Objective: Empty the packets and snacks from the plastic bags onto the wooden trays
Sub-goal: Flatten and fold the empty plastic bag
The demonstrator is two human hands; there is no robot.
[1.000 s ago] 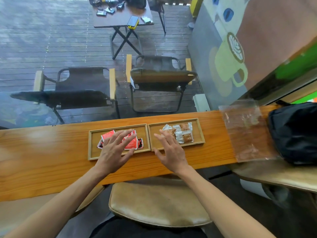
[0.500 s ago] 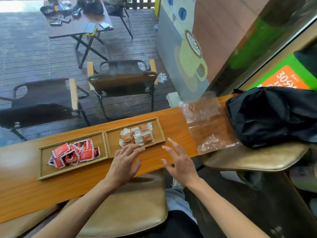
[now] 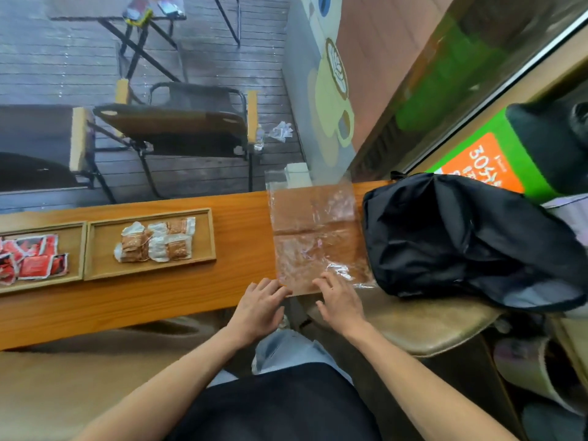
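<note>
Clear plastic, crinkled and flat, makes up the bag (image 3: 315,237) that lies on the orange-brown wooden worktop (image 3: 191,300), its near edge hanging just past the worktop's front edge. Both hands are at that near edge. The left hand (image 3: 259,308) has its fingers loosely extended, and its fingertips (image 3: 280,289) touch the bag's near left corner; the grip is released, nothing clasped in it. The right hand (image 3: 342,302) lies palm down with fingers spread and nearly straight, the fingertips (image 3: 321,280) resting on the plastic near a crumpled patch at the bag's near right corner; its grip is likewise released, pressing rather than grasping. Whether a thumb is tucked under the plastic cannot be told.

Well to the left of the bag, two wooden trays sit side by side and touching. The right tray (image 3: 203,237) holds a loose heap of white-and-brown snack packets (image 3: 156,241). The left tray (image 3: 74,253), cut off by the picture's edge, holds red packets (image 3: 31,259) overlapping one another.

Just right of the bag, a black backpack (image 3: 461,237) slumps partly on the worktop's end and partly on a tan cushioned stool (image 3: 429,326); the bag's right edge lies against it. Beyond the glass, folding chairs (image 3: 178,122) stand on grey decking.
</note>
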